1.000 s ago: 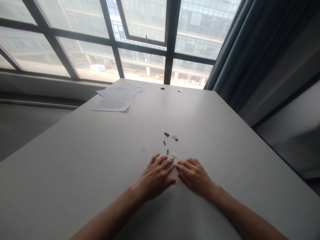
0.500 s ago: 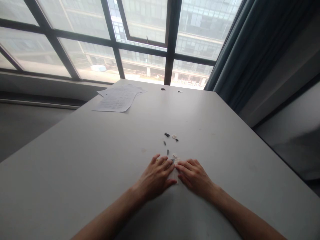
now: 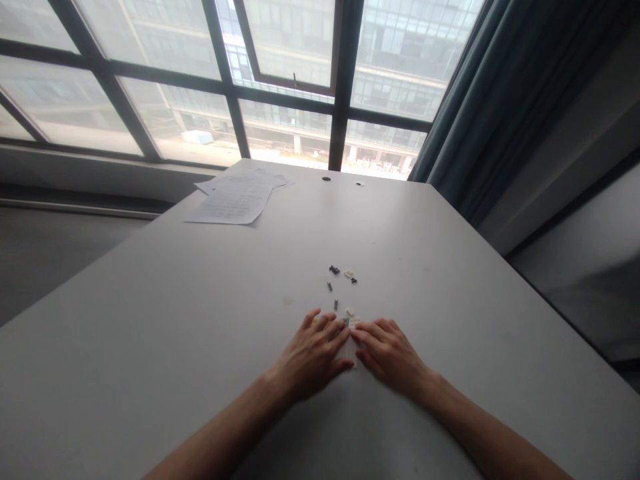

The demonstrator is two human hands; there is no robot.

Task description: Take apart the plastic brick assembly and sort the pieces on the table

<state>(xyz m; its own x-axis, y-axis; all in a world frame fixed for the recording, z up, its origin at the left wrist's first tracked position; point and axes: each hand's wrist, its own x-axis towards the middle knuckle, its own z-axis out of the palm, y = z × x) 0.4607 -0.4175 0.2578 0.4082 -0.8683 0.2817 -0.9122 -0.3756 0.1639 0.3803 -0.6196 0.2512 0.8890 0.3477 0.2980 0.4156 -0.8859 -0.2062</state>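
Observation:
On the white table, my left hand (image 3: 316, 348) lies over the left side of a small flat translucent piece (image 3: 350, 353), its fingers bent and its thumb near the piece's lower edge. My right hand (image 3: 389, 347) meets it from the right with fingers pressed together. The fingertips of both hands almost touch, and whatever they pinch is mostly hidden. A small blue-grey patch (image 3: 345, 322) shows at the left fingertips. Just beyond them lie little cream pieces (image 3: 350, 312) and a small grey piece (image 3: 336, 305).
Farther out on the table (image 3: 150, 313) are another grey piece (image 3: 329, 287), black pieces (image 3: 334, 269), a cream cluster (image 3: 349, 273) and a smaller black piece (image 3: 354, 281). Printed papers (image 3: 233, 200) lie at the far left. Two cable holes are by the window; a dark curtain (image 3: 465, 113) hangs right.

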